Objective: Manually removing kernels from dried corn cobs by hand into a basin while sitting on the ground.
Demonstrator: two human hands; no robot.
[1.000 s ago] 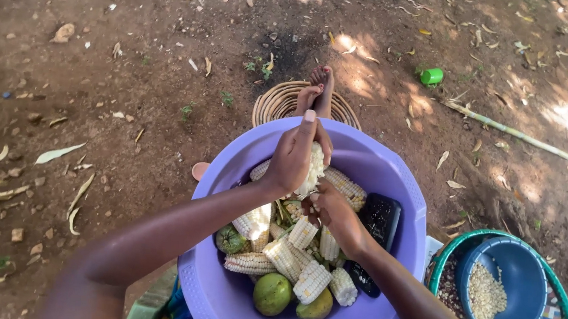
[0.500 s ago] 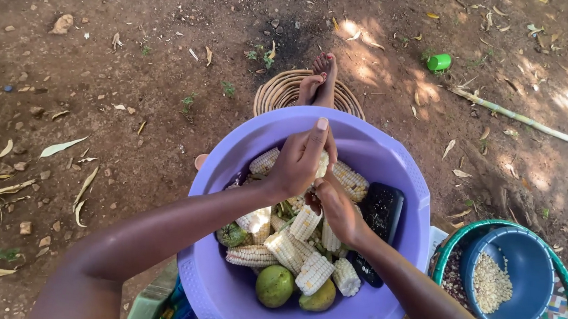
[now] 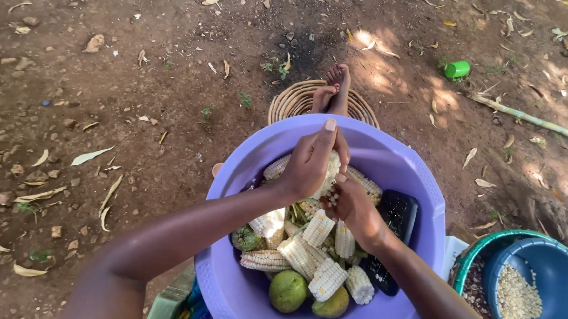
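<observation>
Bare reddish dirt strewn with dry leaves surrounds a smooth lilac plastic basin (image 3: pixel 420 187) heaped with knobbly pale maize pieces (image 3: pixel 316 230) and two green fruits. Left hand (image 3: pixel 310 164) wraps a cob piece (image 3: pixel 331 169), mostly hidden; right hand (image 3: pixel 353 206) seemingly pinches its lower end. A blue bowl (image 3: pixel 557 261) of kernels sits nearby.

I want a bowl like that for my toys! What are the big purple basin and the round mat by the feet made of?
The purple basin looks like plastic: smooth, evenly coloured, slightly shiny, with a moulded dotted rim. The round mat seems woven from dried plant fibre, perhaps grass or cane: tan coils ring outward. Both hands, left hand and right hand, grip a corn cob over the basin.
</observation>
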